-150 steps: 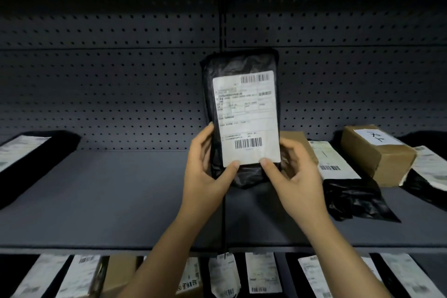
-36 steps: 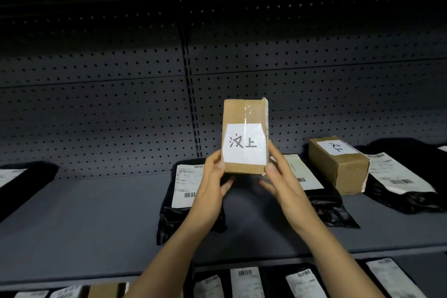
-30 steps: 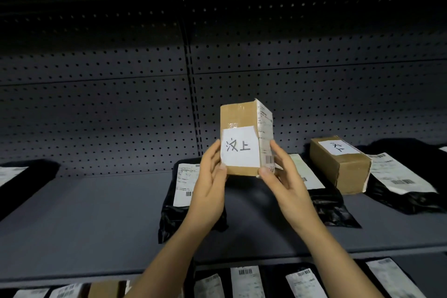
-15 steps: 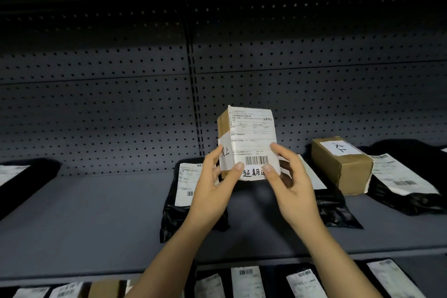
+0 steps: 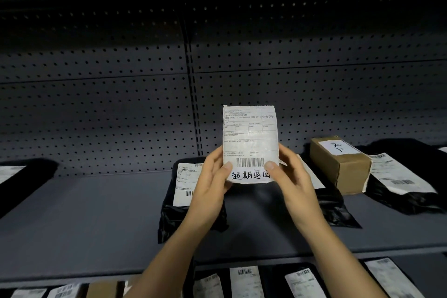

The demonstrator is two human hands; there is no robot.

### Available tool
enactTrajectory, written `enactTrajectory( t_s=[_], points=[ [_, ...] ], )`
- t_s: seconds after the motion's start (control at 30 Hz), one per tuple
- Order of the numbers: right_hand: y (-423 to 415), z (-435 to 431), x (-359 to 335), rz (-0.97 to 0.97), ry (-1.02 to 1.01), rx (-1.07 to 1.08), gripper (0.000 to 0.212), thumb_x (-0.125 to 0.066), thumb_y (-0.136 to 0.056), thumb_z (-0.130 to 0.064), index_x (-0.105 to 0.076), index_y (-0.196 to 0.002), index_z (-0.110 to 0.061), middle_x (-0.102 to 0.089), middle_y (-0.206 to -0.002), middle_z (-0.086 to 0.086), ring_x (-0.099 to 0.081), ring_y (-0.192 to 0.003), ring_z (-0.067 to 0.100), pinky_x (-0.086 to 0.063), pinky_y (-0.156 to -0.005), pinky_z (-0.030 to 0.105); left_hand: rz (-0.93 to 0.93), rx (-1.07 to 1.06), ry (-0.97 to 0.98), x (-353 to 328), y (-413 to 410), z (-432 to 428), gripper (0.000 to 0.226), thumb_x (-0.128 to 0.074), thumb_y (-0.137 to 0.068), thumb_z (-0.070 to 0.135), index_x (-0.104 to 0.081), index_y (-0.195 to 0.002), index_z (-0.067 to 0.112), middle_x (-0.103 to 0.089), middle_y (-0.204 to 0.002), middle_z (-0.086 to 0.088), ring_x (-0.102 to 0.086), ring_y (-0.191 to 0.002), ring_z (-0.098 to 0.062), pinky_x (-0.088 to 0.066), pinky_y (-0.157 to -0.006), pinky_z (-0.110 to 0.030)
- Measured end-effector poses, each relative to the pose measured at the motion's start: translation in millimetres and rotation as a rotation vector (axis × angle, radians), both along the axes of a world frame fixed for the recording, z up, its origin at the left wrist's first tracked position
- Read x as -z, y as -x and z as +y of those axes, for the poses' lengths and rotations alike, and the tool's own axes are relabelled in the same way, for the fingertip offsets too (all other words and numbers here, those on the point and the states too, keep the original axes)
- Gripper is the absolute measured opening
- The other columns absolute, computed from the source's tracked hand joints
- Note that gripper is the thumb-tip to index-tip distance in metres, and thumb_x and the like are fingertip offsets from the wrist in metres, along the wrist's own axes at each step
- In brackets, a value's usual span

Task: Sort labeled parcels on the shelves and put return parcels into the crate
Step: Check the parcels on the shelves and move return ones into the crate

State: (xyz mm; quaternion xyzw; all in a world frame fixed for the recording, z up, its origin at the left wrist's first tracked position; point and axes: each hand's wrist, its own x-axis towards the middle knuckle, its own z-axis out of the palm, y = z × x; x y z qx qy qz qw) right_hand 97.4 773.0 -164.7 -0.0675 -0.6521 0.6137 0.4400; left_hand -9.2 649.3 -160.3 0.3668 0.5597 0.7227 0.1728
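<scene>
We've got the parcel (image 5: 250, 144) upright between left hand (image 5: 212, 184) and right hand (image 5: 291, 182), both pinching its bottom corners. No crate in view.

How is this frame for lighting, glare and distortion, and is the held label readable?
Head view: dim, the upper pegboard nearly black. Head view: glare washes out the middle of the label on the held parcel; barcode and handwriting below stay legible. Head view: wide-angle bowing curves the shelf lines.
</scene>
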Motion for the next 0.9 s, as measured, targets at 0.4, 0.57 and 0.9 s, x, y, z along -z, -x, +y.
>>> enactTrajectory(
  t_s=[0.4, 0.57, 0.9],
  points=[
    [-5, 8, 5, -0.023, 0.058, -0.064, 0.051, -0.071, -0.081, -0.034, -0.054, -0.128, -0.028, -0.065, -0.126, -0.007, -0.063, -0.115, 0.012, -0.05, -0.097, 0.034, 0.015, 0.009, -0.012, -2, -4, 3, 0.039, -0.047, -0.095, 0.019, -0.046, -0.134, 0.019, -0.064, -0.126, -0.003, -0.061, -0.115, -0.014, -0.052, -0.092, -0.026],
    [-11, 16, 7, -0.012, 0.121, -0.041, 0.057, -0.071, -0.07, -0.043, -0.058, -0.124, -0.031, -0.067, -0.122, -0.003, -0.061, -0.118, 0.018, -0.048, -0.1, 0.042, 0.088, 0.005, 0.048, -7, -8, 6, 0.033, -0.046, -0.1, 0.015, -0.048, -0.132, 0.023, -0.061, -0.129, 0.005, -0.057, -0.12, -0.009, -0.047, -0.102, -0.028],
    [-55, 45, 3, 0.042, 0.161, 0.081, 0.045, -0.074, -0.081, -0.023, -0.059, -0.123, -0.028, -0.068, -0.123, -0.004, -0.063, -0.116, 0.018, -0.043, -0.106, 0.05, 0.742, -0.347, 0.287, -11, -11, 12, 0.034, -0.058, -0.089, 0.051, -0.052, -0.121, 0.04, -0.05, -0.123, 0.023, -0.044, -0.12, 0.006, -0.031, -0.097, -0.007]
  ],
)
